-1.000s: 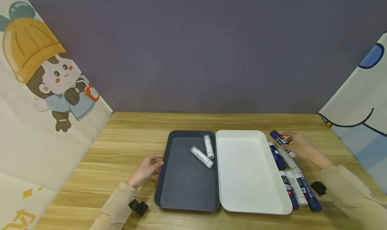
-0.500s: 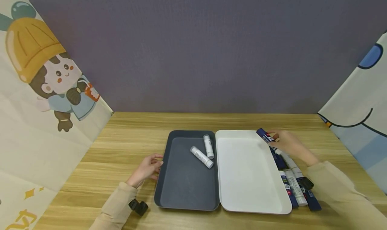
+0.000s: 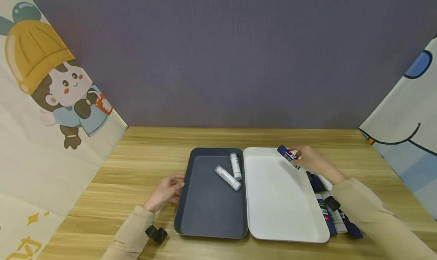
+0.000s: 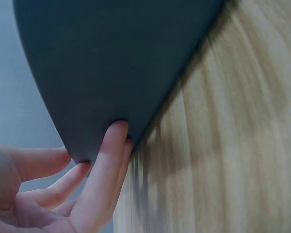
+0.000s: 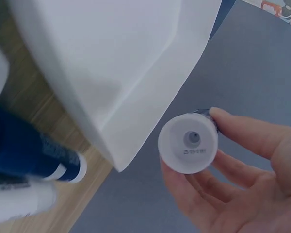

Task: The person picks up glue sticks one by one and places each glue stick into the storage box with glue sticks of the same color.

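My right hand (image 3: 308, 159) pinches a dark blue glue stick (image 3: 286, 153) between thumb and fingers, over the far right corner of the white tray (image 3: 283, 207). The stick is tilted; its white round base (image 5: 179, 160) faces the camera in the right wrist view. My left hand (image 3: 165, 191) rests its fingertips on the outer left wall of the dark grey tray (image 3: 211, 210). In the left wrist view the fingers (image 4: 104, 170) lie nearly straight against that wall (image 4: 111, 63). Two white glue sticks, one slanted (image 3: 227, 177) and one steeper (image 3: 235, 166), lie inside the grey tray.
Right of the white tray, several glue sticks lie on the wooden table (image 3: 150, 150): blue ones (image 3: 326, 214) and white ones (image 3: 338, 224), partly hidden by my right forearm. The trays stand side by side. A grey wall (image 3: 239, 62) rises behind the table.
My right hand has carried the blue glue stick leftward, from above the pile to over the white tray's far right corner. My left hand and the trays have stayed put.
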### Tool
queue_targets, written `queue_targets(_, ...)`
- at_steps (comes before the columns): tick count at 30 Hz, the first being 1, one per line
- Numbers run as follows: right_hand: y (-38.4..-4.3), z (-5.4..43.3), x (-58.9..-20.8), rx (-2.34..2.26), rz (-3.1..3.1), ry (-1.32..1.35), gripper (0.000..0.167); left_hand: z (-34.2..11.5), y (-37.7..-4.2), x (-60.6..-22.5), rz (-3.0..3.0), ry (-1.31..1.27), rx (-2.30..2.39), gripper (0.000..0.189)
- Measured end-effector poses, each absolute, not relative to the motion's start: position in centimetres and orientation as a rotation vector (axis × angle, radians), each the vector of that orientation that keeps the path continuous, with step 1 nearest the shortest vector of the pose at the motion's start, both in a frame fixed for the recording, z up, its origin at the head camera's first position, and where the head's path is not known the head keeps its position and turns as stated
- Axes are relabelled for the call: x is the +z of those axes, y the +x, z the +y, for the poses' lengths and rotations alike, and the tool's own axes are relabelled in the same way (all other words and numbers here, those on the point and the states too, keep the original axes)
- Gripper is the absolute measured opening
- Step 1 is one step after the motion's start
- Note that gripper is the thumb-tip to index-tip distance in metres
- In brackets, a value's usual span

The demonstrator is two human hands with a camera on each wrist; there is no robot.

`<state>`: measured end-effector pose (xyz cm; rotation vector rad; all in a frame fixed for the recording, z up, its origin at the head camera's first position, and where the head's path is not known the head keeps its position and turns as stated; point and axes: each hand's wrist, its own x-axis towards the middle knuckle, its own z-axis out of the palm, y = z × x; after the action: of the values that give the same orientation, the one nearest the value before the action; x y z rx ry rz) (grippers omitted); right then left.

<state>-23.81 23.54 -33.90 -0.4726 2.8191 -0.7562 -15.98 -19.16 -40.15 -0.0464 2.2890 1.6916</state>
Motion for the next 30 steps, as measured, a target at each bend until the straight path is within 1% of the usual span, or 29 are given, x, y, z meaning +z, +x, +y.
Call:
queue_targets(9,-25.7,22.6,-34.2,-0.764,2.789,-0.585,0.041,-18.3,-16.6,-40.1,2.302,-0.073,1.7,0.036)
queue_targets(15,-27.0,21.9,-34.6,-0.742,2.778,-0.6,0.041,-17.7,-17.0,-40.2,2.308,-0.102,1.705,0.035)
queue_targets(23,-27.4,20.2,-35.0,-0.699,2.762,-0.566,0.041,-17.8,-17.1,-40.2,2.303,-0.084,1.708,0.036)
queue_targets(30,-27.6,19.3,-35.6,-0.73,2.726,-0.565,0.041,-17.7,-17.1,-40.2,2.326,-0.123,1.7,0.034)
